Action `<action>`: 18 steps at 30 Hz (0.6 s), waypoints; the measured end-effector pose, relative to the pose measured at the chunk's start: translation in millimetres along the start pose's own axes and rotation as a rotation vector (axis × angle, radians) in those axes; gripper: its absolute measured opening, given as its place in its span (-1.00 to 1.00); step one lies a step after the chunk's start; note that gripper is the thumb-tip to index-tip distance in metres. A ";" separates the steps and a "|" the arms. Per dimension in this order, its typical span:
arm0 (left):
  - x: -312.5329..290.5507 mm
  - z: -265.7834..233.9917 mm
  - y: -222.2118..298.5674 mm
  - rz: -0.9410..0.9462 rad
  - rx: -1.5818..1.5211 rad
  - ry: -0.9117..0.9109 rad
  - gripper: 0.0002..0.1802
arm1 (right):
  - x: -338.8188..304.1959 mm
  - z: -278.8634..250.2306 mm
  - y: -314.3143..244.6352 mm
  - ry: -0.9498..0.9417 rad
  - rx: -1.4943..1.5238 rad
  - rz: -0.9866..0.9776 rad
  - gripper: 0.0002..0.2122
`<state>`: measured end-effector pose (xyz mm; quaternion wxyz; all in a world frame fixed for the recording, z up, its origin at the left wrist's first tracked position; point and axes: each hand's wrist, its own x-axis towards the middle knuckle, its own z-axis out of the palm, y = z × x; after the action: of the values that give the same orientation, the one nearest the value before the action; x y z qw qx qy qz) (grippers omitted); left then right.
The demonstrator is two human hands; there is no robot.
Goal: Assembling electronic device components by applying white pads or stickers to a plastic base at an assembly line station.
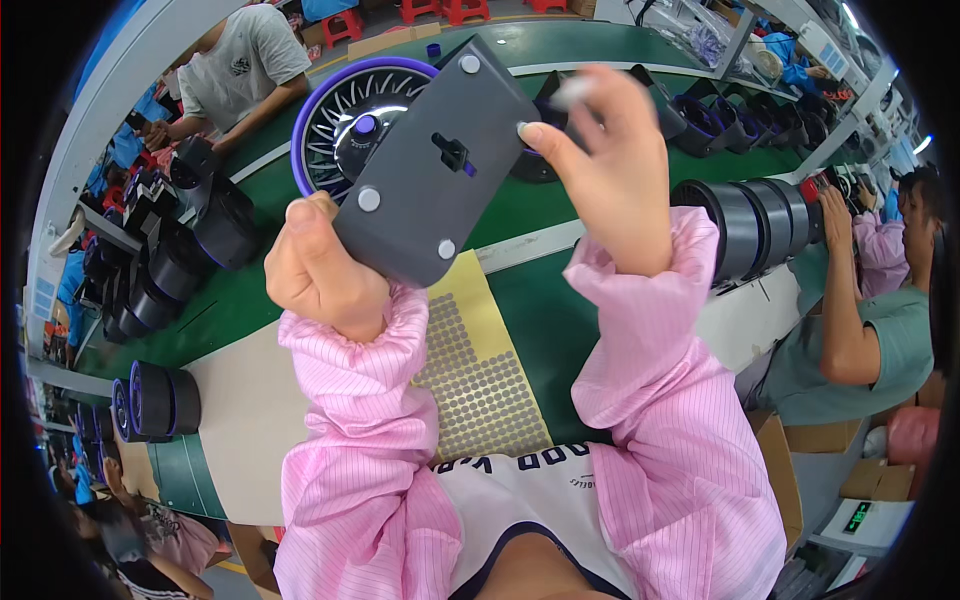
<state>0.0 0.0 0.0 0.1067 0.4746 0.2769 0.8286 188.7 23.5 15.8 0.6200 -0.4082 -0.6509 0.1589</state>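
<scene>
Three pale round discs (471,63) show on the dark grey base (415,180), held up above the green tabletop (555,340) with its long axis slanting from lower left to upper right, the curled fingers of the left hand (325,270) gripping its lower-left end. Nearer the upper end, just to its right, is the right hand (620,170), thumb tip at the edge and other fingers raised, too blurred to tell whether they pinch anything; the yellow sheet of grey dots (480,390) lies below, between the forearms (360,390)
</scene>
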 end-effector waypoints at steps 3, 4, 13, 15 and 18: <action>1.6 4.3 -16.9 -0.004 0.055 0.001 -0.52 | -6.8 3.6 2.8 0.285 -0.288 -0.178 -0.58; 3.3 8.6 -32.2 -0.001 0.140 -0.003 -0.51 | -23.9 6.8 16.3 0.161 -0.274 -0.167 -0.62; -12.1 67.4 -189.1 -0.338 0.363 0.111 -0.46 | -229.4 42.7 30.7 -0.589 -0.564 -0.168 -0.85; -35.0 69.5 -200.5 -0.430 0.533 0.023 -0.48 | -228.2 42.5 31.0 -0.514 -0.604 -0.295 -0.85; -65.9 67.5 -196.9 -0.387 0.443 -0.008 -0.53 | -224.7 41.7 34.6 -0.546 -0.561 -0.310 -0.87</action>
<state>74.8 157.4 -131.6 0.1578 0.4278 0.5360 0.7105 138.2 -106.4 -168.7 0.3062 -0.4015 -0.8630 -0.0175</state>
